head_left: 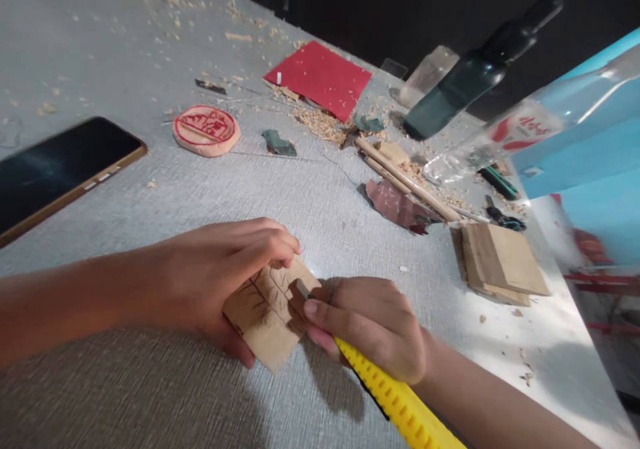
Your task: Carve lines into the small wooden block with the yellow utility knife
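Note:
My left hand (220, 282) grips a small flat wooden block (280, 342) by its far and left edges, holding it tilted above the table. Dark lines like a leaf or branch pattern mark the block's face. In my right hand (375, 322) is a utility knife (400, 395) with a yellow ribbed handle. Its short blade end points at the block's right part, with my thumb and fingers wrapped close behind the blade. Whether the blade touches the wood I cannot tell. My right fingers are close to the block's right edge, and some are hidden.
A phone (70, 169) lies left, beside a round wooden piece with red carving (207, 131). Behind are red sandpaper (320, 79), wood shavings (320, 123) and wooden-handled tools (405, 179). Stacked wood blocks (505, 262), a dark bottle (455, 92) and a clear bottle (525, 122) stand right.

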{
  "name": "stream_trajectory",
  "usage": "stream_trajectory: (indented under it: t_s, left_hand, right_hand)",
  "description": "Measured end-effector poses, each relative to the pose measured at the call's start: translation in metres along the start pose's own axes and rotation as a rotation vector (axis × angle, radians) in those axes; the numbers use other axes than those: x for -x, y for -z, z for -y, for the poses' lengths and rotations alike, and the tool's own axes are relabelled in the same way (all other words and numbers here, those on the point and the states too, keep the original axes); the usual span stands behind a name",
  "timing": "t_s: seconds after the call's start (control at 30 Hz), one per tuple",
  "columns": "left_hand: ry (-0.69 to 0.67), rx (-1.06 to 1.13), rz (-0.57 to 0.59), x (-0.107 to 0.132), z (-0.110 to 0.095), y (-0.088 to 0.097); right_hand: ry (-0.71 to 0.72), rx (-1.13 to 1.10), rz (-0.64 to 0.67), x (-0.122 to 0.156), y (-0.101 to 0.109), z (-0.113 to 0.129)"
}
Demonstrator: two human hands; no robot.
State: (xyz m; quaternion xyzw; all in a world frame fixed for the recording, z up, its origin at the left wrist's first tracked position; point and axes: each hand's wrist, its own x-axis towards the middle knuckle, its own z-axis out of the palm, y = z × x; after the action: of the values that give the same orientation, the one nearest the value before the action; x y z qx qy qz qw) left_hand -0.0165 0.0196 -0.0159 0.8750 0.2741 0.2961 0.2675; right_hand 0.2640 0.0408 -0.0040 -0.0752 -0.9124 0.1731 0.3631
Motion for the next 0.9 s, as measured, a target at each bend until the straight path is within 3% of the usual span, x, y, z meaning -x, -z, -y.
stream_trajectory:
  t_s: [0.13,0.33,0.53,0.7,0.9]
  left_hand:
    - [0.000,0.012,-0.017,0.000,-0.001,-0.001]
    - [0.032,-0.013,0.017,0.000,-0.003,0.000]
    - [0.029,0.003,0.035,0.001,-0.002,0.000]
    - [0.036,-0.010,0.032,0.000,-0.002,0.000]
    - [0.033,-0.003,0.040,0.002,-0.002,-0.001]
  right_hand:
    - [-0.068,-0.070,-0.070,-0.005,0.007,0.000]
    - [-0.152,-0.154,-0.018,-0.008,0.018,0.000]
    - [-0.228,-0.185,-0.107,-0.011,0.017,0.000]
    - [-0.243,-0.271,-0.051,-0.012,0.015,-0.002]
    - [-0.303,-0.266,-0.080,-0.011,0.019,0.000]
